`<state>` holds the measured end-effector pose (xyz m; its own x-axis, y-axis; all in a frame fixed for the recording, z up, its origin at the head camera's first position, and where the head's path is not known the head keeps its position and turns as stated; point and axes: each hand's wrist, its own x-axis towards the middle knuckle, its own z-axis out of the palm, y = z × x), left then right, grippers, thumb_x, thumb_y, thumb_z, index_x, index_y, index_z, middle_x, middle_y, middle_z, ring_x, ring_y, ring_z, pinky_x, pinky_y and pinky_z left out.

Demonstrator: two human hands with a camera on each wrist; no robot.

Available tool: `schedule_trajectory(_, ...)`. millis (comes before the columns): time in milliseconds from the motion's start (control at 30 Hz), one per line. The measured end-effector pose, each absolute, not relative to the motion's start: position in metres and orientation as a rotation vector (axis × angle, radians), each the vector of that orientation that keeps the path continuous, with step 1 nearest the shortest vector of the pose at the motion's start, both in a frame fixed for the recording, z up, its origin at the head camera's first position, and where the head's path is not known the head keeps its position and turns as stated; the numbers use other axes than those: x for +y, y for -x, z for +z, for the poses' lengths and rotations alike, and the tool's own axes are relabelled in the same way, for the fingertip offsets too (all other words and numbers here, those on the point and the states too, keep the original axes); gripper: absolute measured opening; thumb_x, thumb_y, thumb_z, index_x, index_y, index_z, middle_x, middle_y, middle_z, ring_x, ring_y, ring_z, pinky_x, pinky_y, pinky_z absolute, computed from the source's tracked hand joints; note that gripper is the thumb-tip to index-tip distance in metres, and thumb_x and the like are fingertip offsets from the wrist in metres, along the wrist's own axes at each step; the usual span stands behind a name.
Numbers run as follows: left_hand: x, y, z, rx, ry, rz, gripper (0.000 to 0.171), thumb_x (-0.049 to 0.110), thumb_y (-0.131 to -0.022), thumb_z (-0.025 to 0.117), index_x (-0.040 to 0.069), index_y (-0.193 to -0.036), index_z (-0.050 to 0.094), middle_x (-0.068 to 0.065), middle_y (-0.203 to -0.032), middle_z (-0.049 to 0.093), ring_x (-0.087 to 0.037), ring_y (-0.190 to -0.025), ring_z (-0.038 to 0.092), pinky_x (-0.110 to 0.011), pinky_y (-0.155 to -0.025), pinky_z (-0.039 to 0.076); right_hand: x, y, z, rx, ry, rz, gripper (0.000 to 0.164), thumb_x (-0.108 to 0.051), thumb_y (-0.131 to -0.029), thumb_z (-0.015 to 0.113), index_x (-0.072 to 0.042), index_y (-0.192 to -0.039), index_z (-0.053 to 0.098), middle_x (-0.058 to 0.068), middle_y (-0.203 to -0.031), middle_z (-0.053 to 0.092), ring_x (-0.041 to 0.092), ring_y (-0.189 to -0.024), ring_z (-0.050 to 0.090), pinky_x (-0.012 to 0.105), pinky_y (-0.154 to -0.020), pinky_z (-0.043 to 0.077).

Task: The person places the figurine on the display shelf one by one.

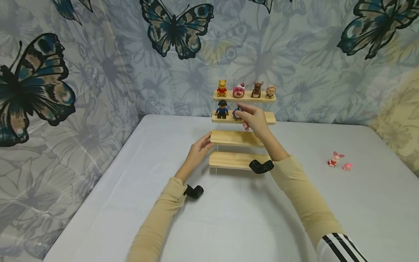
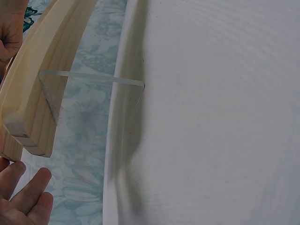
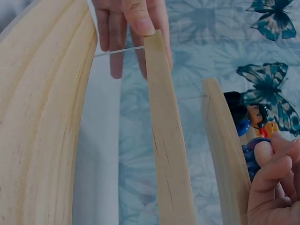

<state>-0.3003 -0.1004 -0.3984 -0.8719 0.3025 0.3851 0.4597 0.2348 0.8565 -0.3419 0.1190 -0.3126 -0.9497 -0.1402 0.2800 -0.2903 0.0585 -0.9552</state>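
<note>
My right hand (image 1: 254, 120) pinches a small blue-purple figurine (image 3: 251, 158) between thumb and index finger, at the second shelf (image 1: 270, 118) from the top. A dark-haired figure (image 1: 222, 109) in blue stands just left of it. My fingers hide much of the pinched figurine. Lower down, my left hand (image 1: 199, 148) touches the left end of the third shelf (image 1: 235, 138); its thumb rests on that end and its other fingers stretch out loosely, as the right wrist view shows. In the left wrist view, left fingertips (image 2: 43, 176) show beside the wooden boards.
On the top shelf (image 1: 245, 99) sit a yellow bear (image 1: 222, 88), a pink bear (image 1: 238, 91), a brown figure (image 1: 256, 89) and a pale figure (image 1: 270, 91). A pink-eared figurine (image 1: 334, 159) and a small pink piece (image 1: 347, 166) lie at right on the white table (image 1: 327, 211). The bottom shelf (image 1: 229, 160) has clear supports.
</note>
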Motion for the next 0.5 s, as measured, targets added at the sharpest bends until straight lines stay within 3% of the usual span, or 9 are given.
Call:
schedule_trajectory(267,-0.099,0.309,-0.406,-2.357,0.727,-1.704,0.051,0.019,-0.092,0.052,0.001,-0.136,0.035,-0.016,-0.135,0.038,-0.026,-0.115,0.046,-0.027,-0.091,0.041,0.121,0.343,-0.311,-2.238,-0.433,2.007,0.045,-0.018,-0.088,0.06,-0.005,-0.129,0.049,0.017,-0.122,0.051,0.009,-0.035,0.04,0.022,-0.033,0.036)
schedule_trajectory(500,-0.1,0.286,-0.38,-2.36,0.752,-1.726,0.048,0.008,-0.092,0.05,-0.008,-0.134,0.033,-0.023,-0.133,0.036,-0.033,-0.115,0.044,-0.032,-0.092,0.04,0.121,0.342,-0.315,-2.237,-0.442,1.989,0.051,-0.022,-0.086,0.063,-0.005,-0.131,0.046,0.016,-0.131,0.044,0.009,-0.037,0.043,0.021,-0.036,0.039)
